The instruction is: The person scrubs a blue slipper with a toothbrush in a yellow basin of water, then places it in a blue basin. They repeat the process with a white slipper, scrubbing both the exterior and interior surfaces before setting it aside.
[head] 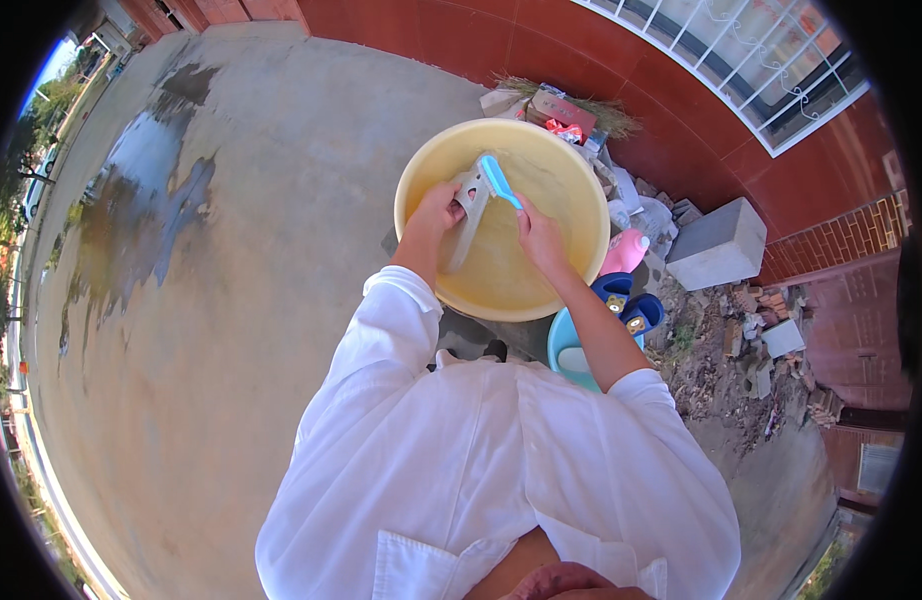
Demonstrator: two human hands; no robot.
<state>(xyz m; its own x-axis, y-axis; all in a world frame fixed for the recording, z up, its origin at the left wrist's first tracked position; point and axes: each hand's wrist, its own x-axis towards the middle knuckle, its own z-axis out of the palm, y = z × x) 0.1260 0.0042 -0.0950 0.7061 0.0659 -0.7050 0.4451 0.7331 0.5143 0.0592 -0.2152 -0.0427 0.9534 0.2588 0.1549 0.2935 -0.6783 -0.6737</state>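
Over a large yellow plastic basin (pixel 581 172), my left hand (pixel 440 206) grips a grey slipper (pixel 470 225) with cut-out holes in its upper. The slipper stands tilted inside the basin, its lower end near the basin's bottom. My right hand (pixel 540 232) holds the handle of a blue scrubbing brush (pixel 498 178). The brush's white bristles face the slipper's upper and appear to touch it. Murky water seems to cover the basin's bottom.
A pink bottle (pixel 624 251) stands right of the basin. Nearer me, a light-blue basin (pixel 562 341) holds dark-blue slippers (pixel 630 307). Farther right lie a concrete block (pixel 720 244) and brick rubble (pixel 761 322). Cartons and litter (pixel 562 112) line the red wall (pixel 446 37). A puddle (pixel 146 180) spreads at left.
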